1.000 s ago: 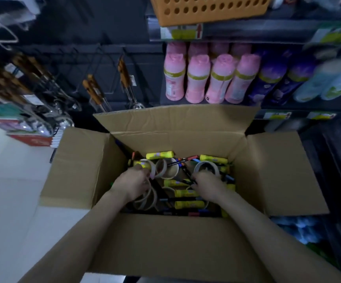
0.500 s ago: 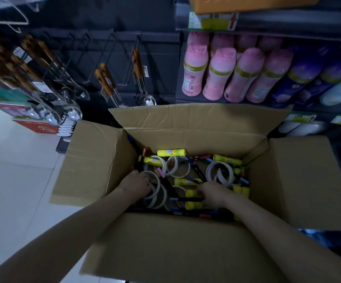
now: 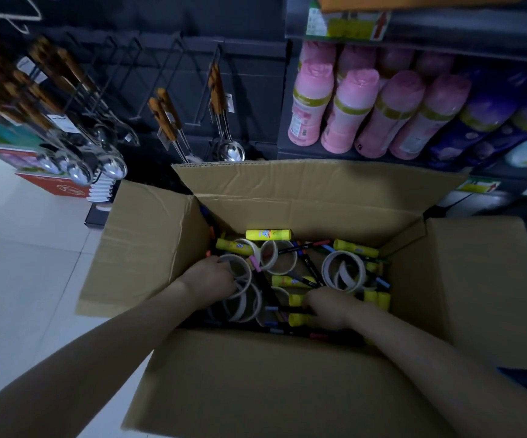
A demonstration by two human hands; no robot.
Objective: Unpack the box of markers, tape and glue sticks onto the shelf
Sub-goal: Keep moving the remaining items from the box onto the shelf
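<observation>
Box (image 3: 256, 390) flaps splayed, interior apparently crowded

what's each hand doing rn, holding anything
Left hand: grips a tape roll in the box.
Right hand: down among the glue sticks; grip cannot be told.

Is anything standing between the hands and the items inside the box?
Nothing visible does. The box is open; the left hand grips a tape roll, the right hand touches glue sticks.
</observation>
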